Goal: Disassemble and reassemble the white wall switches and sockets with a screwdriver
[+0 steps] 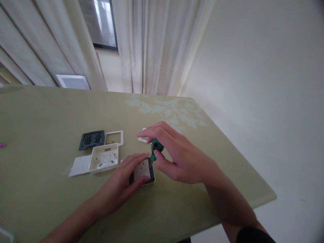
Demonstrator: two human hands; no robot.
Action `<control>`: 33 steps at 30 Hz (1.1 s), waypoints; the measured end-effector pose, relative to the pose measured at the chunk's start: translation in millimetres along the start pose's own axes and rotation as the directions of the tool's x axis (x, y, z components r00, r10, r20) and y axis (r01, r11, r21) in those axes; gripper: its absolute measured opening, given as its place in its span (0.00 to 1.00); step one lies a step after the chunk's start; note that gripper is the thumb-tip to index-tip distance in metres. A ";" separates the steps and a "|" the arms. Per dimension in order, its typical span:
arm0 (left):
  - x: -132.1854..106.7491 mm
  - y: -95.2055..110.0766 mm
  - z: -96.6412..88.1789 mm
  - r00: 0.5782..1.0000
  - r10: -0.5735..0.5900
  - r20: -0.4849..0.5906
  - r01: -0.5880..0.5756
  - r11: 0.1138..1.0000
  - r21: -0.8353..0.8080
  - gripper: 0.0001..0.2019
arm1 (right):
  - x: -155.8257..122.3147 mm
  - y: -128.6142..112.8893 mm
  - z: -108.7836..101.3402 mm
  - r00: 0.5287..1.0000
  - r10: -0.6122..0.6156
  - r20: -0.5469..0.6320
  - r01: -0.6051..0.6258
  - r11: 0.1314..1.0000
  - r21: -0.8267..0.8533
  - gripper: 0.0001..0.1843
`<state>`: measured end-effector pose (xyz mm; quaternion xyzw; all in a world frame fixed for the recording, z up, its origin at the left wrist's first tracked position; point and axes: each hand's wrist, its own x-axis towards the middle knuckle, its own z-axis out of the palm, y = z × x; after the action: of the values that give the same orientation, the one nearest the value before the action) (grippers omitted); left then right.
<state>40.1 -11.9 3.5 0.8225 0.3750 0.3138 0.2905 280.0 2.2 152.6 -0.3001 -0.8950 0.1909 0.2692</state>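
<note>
A wall socket (142, 170) with a white face and dark surround lies on the table near the front. My left hand (126, 179) grips it from the left, thumb along the near side and fingers over the far side. In my right hand (177, 155) is a green-handled screwdriver (157, 145), pinched between thumb and fingers. Its tip points down at the socket's right edge; whether a screw sits under it is too small to tell. A white frame (140, 139) lies partly hidden behind my right fingers.
Left of my hands lie a white back box (104, 158), a dark socket plate (91, 139), a white frame (122, 138) and a white packet (79, 166). The table's right edge (235, 150) runs beside the wall; curtains (162, 47) hang behind.
</note>
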 end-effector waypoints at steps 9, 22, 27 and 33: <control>42.8 16.9 -2.1 0.996 -0.092 0.015 0.093 0.975 -0.204 0.15 | 3.9 10.7 7.6 0.999 -0.039 -0.029 0.042 0.993 0.108 0.25; 49.5 5.8 -2.9 0.990 -0.140 -0.008 0.137 0.977 -0.162 0.14 | 8.6 22.3 19.3 0.992 0.020 -0.127 -0.020 1.000 0.001 0.24; 49.3 4.1 -5.3 0.989 -0.147 0.004 0.146 0.978 -0.152 0.13 | 8.5 21.3 18.7 0.995 0.042 -0.091 -0.043 0.999 -0.009 0.26; 48.2 5.7 -13.2 0.993 -0.093 0.067 0.103 0.981 -0.166 0.14 | 7.3 18.0 16.4 0.996 0.040 -0.082 -0.042 0.999 -0.029 0.27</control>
<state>58.0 26.7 30.3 0.7844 0.3781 0.3054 0.3854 273.0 17.4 133.3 -0.3303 -0.8797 0.1700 0.2969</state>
